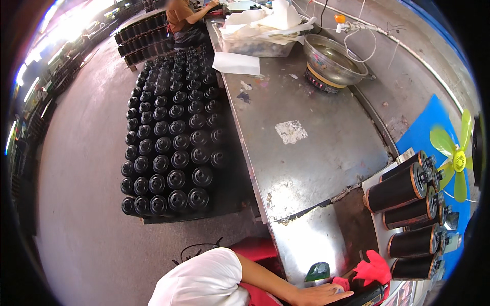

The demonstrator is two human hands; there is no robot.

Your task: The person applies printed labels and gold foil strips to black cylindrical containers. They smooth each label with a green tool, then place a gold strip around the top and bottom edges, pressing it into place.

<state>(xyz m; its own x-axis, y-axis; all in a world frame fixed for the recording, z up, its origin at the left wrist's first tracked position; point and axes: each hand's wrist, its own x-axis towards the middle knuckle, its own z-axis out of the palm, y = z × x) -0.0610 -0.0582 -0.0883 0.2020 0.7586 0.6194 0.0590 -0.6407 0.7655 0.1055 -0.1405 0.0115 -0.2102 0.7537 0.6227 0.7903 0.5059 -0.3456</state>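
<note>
My left hand [319, 295] reaches in from a white sleeve at the lower edge. Its fingers lie stretched and close together over a glossy black cylinder [365, 297], which looks like a bottle. Pinkish-purple cloth [340, 282] shows under the fingertips. A bright red glove or rag [373, 268] bunches against the cylinder's right side; I cannot make out whether my right hand is inside it. Just beyond the left hand, a dark green translucent piece [318, 271] rests on the metal bench [316, 148].
Black bottles with copper-coloured rims [395, 191] stand at right beside a yellow-green fan [459, 160]. Rows of black bottles [176, 178] fill the floor left of the bench. Farther back are a metal bowl [334, 58], a heap of white paper [275, 20] and another person [181, 23].
</note>
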